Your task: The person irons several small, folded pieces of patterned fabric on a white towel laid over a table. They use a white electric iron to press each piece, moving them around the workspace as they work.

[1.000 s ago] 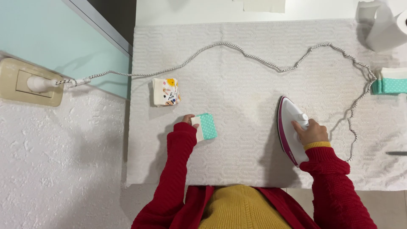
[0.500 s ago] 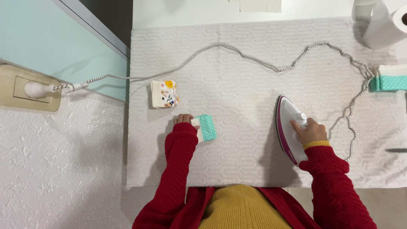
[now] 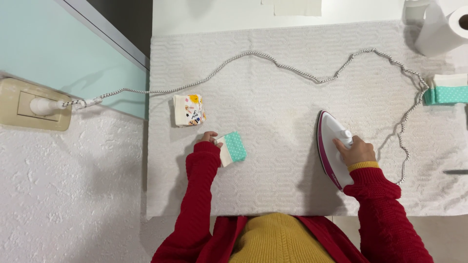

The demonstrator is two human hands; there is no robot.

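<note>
My left hand point(image 3: 210, 138) rests its fingers on a small folded cloth point(image 3: 232, 148), teal with white dots and a white part, lying on the white textured ironing pad point(image 3: 273, 87). Just up and left of it lies a second folded cloth point(image 3: 189, 110) with colourful prints. My right hand point(image 3: 355, 150) grips the handle of a white and magenta iron point(image 3: 331, 146), which stands on the pad to the right, its tip pointing away from me. Both sleeves are red.
The iron's braided cord point(image 3: 292, 73) loops across the pad to a plug in a beige wall socket point(image 3: 31, 104) at left. A paper roll point(image 3: 441, 27) stands at top right, with stacked teal and white cloths point(image 3: 446, 90) below it.
My left hand has shifted the teal cloth slightly, keeping hold of it. The iron and my right hand stay in the same place.
</note>
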